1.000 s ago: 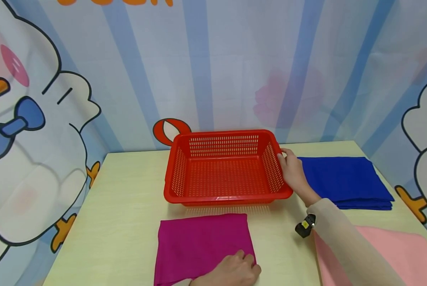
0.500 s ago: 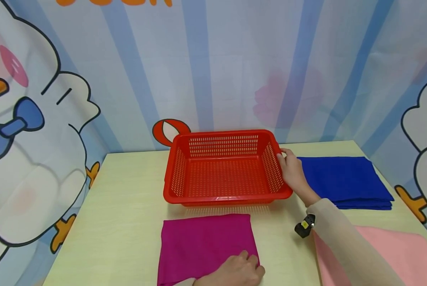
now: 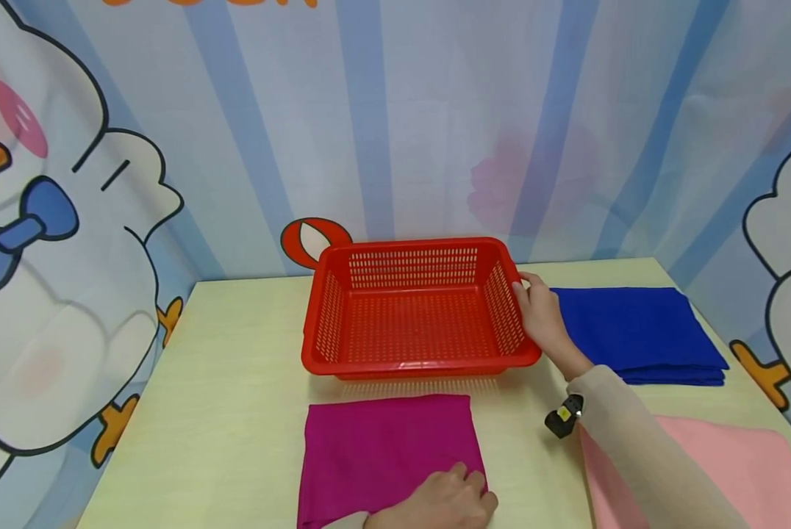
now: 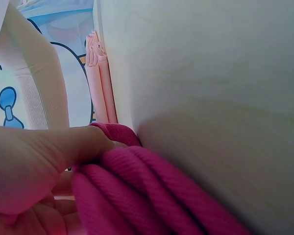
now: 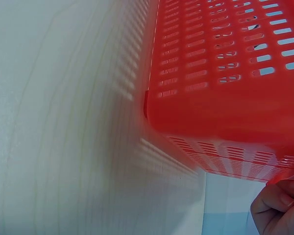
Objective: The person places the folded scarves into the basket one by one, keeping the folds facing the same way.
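My left hand (image 3: 438, 501) pinches the right edge of a folded magenta cloth (image 3: 382, 448) at the front of the table. In the left wrist view, the thumb presses on the thick folds of the magenta cloth (image 4: 137, 191), and some fingertips are hidden. My right hand (image 3: 542, 314) holds the right rim of a red plastic basket (image 3: 412, 371), which stands behind the magenta cloth with nothing in it. In the right wrist view, curled fingers (image 5: 272, 203) show at the rim of the slotted basket (image 5: 220, 107).
A folded blue cloth (image 3: 634, 330) lies at the right back of the pale table (image 3: 223, 411). Nearer on that side is a folded pink cloth (image 3: 733, 463), partly under the right forearm. A printed curtain (image 3: 428, 132) hangs along the table's back.
The left hand and the magenta cloth have shifted a little to the right together. My right hand and the basket stay in place.
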### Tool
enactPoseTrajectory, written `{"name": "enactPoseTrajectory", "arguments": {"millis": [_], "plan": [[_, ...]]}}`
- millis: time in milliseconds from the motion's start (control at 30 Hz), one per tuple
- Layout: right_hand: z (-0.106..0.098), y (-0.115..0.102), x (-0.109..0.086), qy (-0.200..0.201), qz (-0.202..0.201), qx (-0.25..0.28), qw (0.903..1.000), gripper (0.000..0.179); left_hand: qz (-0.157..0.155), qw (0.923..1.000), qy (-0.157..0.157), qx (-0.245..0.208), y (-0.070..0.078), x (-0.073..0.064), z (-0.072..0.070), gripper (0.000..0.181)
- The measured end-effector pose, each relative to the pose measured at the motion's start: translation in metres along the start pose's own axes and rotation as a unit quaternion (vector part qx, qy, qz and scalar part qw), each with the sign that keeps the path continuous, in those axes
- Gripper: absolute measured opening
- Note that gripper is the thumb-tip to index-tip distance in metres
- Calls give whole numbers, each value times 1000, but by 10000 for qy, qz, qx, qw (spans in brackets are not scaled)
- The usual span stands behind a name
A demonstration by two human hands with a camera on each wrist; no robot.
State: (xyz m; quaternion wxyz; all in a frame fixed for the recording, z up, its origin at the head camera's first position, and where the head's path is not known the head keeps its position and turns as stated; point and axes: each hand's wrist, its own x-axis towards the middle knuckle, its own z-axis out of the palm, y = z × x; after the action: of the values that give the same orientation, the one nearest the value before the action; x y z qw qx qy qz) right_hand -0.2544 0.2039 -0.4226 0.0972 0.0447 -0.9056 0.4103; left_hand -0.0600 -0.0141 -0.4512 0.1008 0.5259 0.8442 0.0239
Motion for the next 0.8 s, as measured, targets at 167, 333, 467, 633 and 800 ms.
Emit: {"name": "enactPoseTrajectory", "arguments": {"millis": [167, 333, 467, 633, 800], "plan": [[-1, 0, 1, 0, 28, -13, 10000, 44, 9, 10000, -81, 43, 2, 4, -1, 40], [-2, 0, 0, 0, 70, -54, 10000, 44, -99, 9987, -443, -210, 4, 10, -3, 38], [-1, 1, 0, 0, 68, -42, 10000, 44, -127, 9982, -533, -227, 6, 14, -2, 37], [0, 0, -1, -5, 36, -5, 10000, 44, -72, 9977, -646, -188, 9, 17, -2, 37], [0, 0, 0, 9, -11, -14, 10000, 45, -11, 9980, -599, -197, 10, 19, -2, 37]]}}
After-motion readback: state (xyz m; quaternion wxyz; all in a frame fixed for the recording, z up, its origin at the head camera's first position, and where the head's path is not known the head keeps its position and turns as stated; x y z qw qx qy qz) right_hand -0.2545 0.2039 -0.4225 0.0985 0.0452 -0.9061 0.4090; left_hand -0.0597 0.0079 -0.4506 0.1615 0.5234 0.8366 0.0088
